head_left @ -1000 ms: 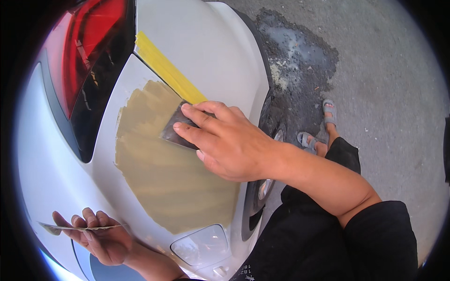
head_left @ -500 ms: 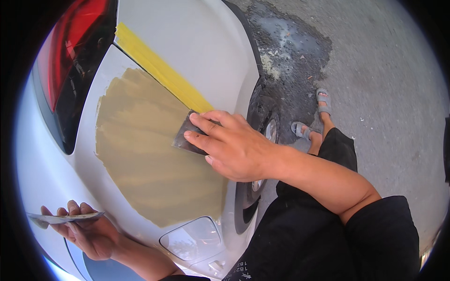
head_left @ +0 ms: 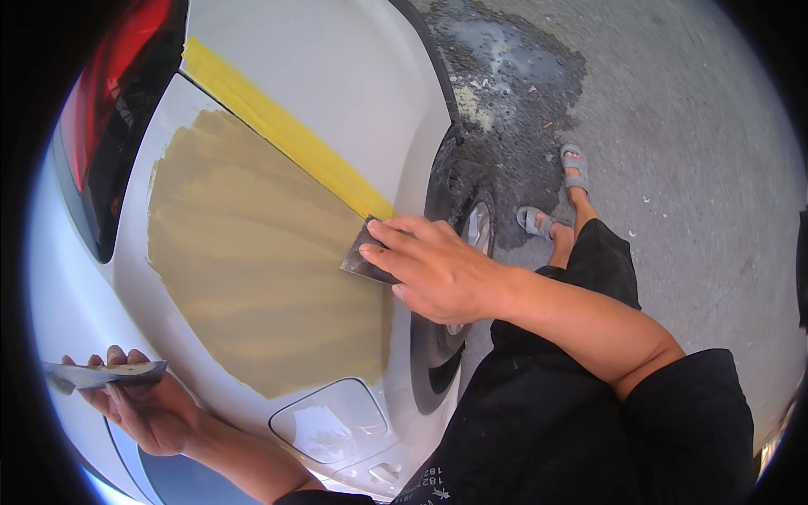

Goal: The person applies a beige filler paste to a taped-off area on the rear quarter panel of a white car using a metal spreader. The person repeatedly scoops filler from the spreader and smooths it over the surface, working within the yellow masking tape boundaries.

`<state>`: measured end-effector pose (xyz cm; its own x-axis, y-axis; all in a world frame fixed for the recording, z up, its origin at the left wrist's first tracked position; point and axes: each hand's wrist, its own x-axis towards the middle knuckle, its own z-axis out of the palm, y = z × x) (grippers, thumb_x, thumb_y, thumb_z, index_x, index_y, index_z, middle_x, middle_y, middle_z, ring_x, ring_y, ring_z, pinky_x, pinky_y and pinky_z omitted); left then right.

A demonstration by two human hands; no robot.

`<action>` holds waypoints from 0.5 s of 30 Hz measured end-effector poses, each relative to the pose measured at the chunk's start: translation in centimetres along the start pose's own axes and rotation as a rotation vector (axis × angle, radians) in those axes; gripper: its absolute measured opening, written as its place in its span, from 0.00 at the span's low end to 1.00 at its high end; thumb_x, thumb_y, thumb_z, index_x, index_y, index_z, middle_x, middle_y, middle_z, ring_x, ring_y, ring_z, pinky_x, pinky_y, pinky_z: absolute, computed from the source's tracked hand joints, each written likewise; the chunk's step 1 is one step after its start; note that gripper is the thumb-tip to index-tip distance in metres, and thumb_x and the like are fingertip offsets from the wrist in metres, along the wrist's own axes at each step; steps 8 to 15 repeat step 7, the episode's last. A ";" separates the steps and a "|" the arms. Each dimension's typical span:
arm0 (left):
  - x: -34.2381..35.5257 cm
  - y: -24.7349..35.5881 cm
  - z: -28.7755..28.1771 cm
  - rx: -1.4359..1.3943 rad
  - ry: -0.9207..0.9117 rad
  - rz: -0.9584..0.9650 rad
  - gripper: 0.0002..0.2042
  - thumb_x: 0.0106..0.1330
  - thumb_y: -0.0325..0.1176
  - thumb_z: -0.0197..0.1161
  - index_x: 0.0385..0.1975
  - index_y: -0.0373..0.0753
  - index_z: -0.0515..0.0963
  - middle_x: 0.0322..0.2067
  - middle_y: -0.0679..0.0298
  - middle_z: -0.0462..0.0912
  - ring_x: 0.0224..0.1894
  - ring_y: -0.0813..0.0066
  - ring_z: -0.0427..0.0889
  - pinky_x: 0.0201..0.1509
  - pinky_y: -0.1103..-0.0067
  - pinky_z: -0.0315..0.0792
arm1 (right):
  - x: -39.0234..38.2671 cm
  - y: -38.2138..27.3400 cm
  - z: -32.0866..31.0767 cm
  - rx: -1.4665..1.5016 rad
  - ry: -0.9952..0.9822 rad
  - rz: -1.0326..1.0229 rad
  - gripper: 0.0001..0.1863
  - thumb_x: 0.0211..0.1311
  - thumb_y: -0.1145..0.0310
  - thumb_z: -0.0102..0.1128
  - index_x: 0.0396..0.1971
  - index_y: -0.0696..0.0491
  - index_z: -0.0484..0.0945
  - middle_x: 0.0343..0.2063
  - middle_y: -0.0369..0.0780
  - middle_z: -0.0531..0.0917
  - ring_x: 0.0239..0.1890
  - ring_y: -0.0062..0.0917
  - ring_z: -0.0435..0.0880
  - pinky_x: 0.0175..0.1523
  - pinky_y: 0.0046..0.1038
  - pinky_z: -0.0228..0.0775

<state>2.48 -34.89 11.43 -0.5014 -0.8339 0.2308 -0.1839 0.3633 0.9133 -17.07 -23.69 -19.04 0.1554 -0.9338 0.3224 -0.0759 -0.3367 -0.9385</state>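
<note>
In my right hand (head_left: 446, 273) is a dark, flat putty spreader (head_left: 364, 259), gripped between thumb and fingers. Its edge rests on a broad tan patch of body filler (head_left: 261, 261) on the white car's rear panel (head_left: 198, 341), close to the wheel arch. Yellow masking tape (head_left: 282, 130) runs along the panel seam above the patch, its lower end beside my right fingers. Off to the lower left, my left hand (head_left: 156, 412) is closed around a thin metal spreader blade (head_left: 139, 371) with pale residue on it, held apart from the filler.
A fuel flap (head_left: 330, 421) lies just below the patch, and the red tail light (head_left: 114, 76) is at upper left. Right of the panel is the rear wheel (head_left: 478, 227). A wet, whitish spill (head_left: 513, 63) marks the grey asphalt (head_left: 699, 185) near my sandalled feet.
My right hand has slid the spreader rightward across the filler toward the wheel arch. The car sits slightly further left in view. My left hand still holds its blade, now tilted to show more face.
</note>
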 end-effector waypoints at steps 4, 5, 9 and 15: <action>-0.5 -0.3 -0.1 0.045 0.092 -0.001 0.22 0.66 0.24 0.49 0.60 0.34 0.57 0.53 0.50 0.68 0.56 0.61 0.67 0.58 0.69 0.64 | -2.1 0.4 0.6 -0.027 -0.042 0.021 0.30 0.49 0.72 0.60 0.56 0.59 0.67 0.57 0.51 0.67 0.60 0.42 0.63 0.53 0.42 0.61; -0.7 -0.4 -0.2 0.090 0.149 0.004 0.23 0.65 0.24 0.50 0.60 0.35 0.56 0.53 0.50 0.68 0.56 0.61 0.67 0.59 0.69 0.64 | -2.7 0.3 0.7 -0.021 -0.055 0.033 0.31 0.49 0.73 0.60 0.56 0.59 0.66 0.57 0.51 0.67 0.60 0.43 0.63 0.54 0.43 0.61; -1.4 -0.6 -0.5 0.161 0.233 -0.016 0.25 0.65 0.25 0.50 0.63 0.37 0.54 0.56 0.52 0.66 0.60 0.59 0.65 0.62 0.68 0.61 | -4.1 0.1 0.6 0.045 -0.133 0.102 0.32 0.48 0.73 0.62 0.57 0.58 0.65 0.58 0.50 0.66 0.60 0.45 0.63 0.55 0.45 0.61; -1.4 -0.6 -0.5 0.161 0.233 -0.016 0.25 0.65 0.25 0.50 0.63 0.37 0.54 0.56 0.52 0.66 0.60 0.59 0.65 0.62 0.68 0.61 | -4.1 0.1 0.6 0.045 -0.133 0.102 0.32 0.48 0.73 0.62 0.57 0.58 0.65 0.58 0.50 0.66 0.60 0.45 0.63 0.55 0.45 0.61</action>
